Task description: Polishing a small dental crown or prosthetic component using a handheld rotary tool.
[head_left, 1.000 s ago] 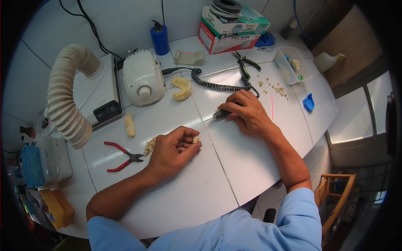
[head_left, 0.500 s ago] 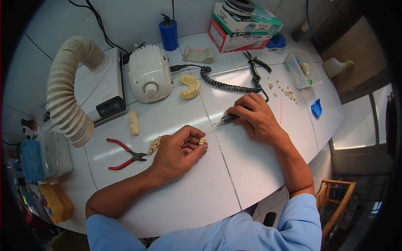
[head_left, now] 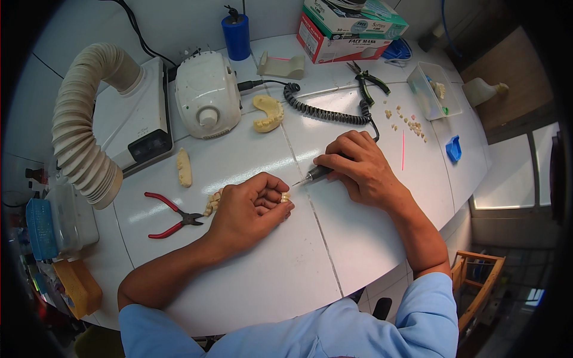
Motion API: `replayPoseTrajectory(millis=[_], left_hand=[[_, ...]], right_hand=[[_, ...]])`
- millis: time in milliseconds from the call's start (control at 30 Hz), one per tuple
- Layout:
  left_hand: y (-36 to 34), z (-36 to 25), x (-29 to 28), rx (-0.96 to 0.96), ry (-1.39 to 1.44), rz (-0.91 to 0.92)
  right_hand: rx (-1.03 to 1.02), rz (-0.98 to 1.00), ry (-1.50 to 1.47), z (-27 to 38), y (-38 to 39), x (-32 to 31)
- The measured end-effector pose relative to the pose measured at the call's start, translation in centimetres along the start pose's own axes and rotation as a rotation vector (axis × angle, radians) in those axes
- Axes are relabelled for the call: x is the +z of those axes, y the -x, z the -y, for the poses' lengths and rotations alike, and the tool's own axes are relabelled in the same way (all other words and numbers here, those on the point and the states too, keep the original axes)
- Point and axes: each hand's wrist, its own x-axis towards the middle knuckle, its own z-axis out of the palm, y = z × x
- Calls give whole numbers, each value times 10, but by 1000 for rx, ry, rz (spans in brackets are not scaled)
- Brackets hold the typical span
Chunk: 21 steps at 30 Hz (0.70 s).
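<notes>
Between the thumb and fingers of my left hand (head_left: 246, 207) is a small cream piece of joined false teeth (head_left: 286, 196). My right hand (head_left: 365, 170) grips a dark rotary handpiece (head_left: 319, 172) like a pen. Its thin bur points left, a short gap from the teeth. A black coiled cord (head_left: 325, 121) runs from behind my right hand to the white control unit (head_left: 209, 98). Several loose tooth-coloured blocks (head_left: 212, 203) lie just beyond my left hand, partly hidden by it. Red-handled cutting pliers (head_left: 190, 219) rest open to the left of that hand.
Farther back are a horseshoe-shaped dental cast (head_left: 268, 114), a narrow cast (head_left: 184, 168) and a ribbed suction hose (head_left: 80, 128). Scattered small teeth (head_left: 413, 125), black-handled pliers (head_left: 365, 86), a clear tub (head_left: 431, 95) and a blue piece (head_left: 453, 149) lie to the right.
My right hand has brought the handpiece left, so its bur is nearer the teeth. My left hand has turned the piece slightly. The whole view has shifted a little.
</notes>
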Motion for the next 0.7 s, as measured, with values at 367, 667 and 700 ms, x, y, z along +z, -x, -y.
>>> replayPoseTrajectory(millis=[367,667,700], left_hand=[[1,1,0,12,-18,13],[1,-1,0,15,-50,22],[1,0,0,18,-59,21]], right_hand=[[-33,12,-1,6,-2,0],[-44,32,7,9,-1,1],[-43,36,6,8,-1,1]])
